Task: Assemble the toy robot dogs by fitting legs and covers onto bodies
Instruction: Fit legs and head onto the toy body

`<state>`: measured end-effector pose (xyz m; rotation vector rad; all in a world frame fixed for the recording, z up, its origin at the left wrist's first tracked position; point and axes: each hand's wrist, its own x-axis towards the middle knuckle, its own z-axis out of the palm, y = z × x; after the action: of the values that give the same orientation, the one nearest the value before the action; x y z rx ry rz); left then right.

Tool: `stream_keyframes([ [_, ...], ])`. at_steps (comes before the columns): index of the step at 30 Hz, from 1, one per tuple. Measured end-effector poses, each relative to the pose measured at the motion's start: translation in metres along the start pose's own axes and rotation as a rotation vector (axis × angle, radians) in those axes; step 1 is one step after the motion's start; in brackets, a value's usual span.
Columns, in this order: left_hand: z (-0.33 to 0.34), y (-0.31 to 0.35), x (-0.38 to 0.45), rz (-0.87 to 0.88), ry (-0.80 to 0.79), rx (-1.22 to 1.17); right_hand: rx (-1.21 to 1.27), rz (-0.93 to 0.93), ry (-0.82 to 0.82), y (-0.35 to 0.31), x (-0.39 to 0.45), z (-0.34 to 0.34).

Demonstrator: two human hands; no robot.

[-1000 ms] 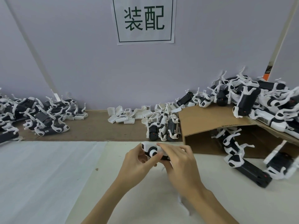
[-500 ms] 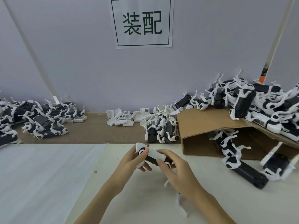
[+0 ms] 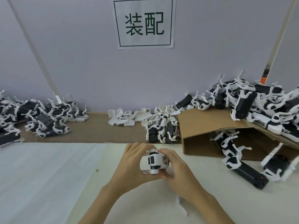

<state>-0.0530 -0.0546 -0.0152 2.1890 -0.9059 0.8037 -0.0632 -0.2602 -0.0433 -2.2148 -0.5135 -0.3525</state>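
A black and white toy dog body is held just above the white table in front of me, its end face turned toward the camera. My left hand grips it from the left, fingers curled over the top and thumb underneath. My right hand grips its right side, fingers wrapped over the white cover. Loose white covers lie in a heap at the back centre. A few dog bodies with legs stand just behind my hands.
A pile of toy dogs fills the back left on a brown strip. A tipped cardboard box at the right carries a big heap of dogs; more dogs lie in front of it. A white sheet covers the left table.
The toy dog has been turned from lying sideways to end-on toward me. Both hands have closed in around it and moved slightly nearer.
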Motion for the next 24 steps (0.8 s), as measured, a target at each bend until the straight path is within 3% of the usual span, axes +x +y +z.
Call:
stream_keyframes([
  [3, 0.002, 0.000, -0.002, -0.026, 0.029, 0.038, 0.085, 0.032, -0.028, -0.002, -0.001, 0.000],
  [6, 0.000, -0.004, -0.002, -0.137, 0.031, 0.049, 0.180, 0.064, 0.061, -0.007, 0.001, -0.005],
  [10, -0.003, -0.019, -0.005, -0.369, 0.068, -0.118, 0.380, 0.307, 0.095, -0.016, 0.009, -0.020],
  [13, -0.007, -0.035, -0.007, -0.518, 0.157, -0.161, 0.822, 0.491, 0.136, -0.028, 0.046, -0.067],
  [16, -0.008, -0.049, -0.007, -0.588, 0.146, -0.131, 1.592, 0.289, 0.347, -0.042, 0.084, -0.149],
  [17, -0.006, -0.052, -0.009, -0.620, 0.130, -0.126, 1.725, 0.268, 0.379, -0.045, 0.092, -0.171],
  [20, -0.002, -0.060, -0.012, -0.677, 0.090, -0.075, 1.558, 0.365, 0.296, -0.052, 0.093, -0.168],
  [24, 0.001, -0.071, -0.016, -0.714, 0.026, 0.130, 1.442, 0.571, 0.078, -0.046, 0.057, -0.061],
])
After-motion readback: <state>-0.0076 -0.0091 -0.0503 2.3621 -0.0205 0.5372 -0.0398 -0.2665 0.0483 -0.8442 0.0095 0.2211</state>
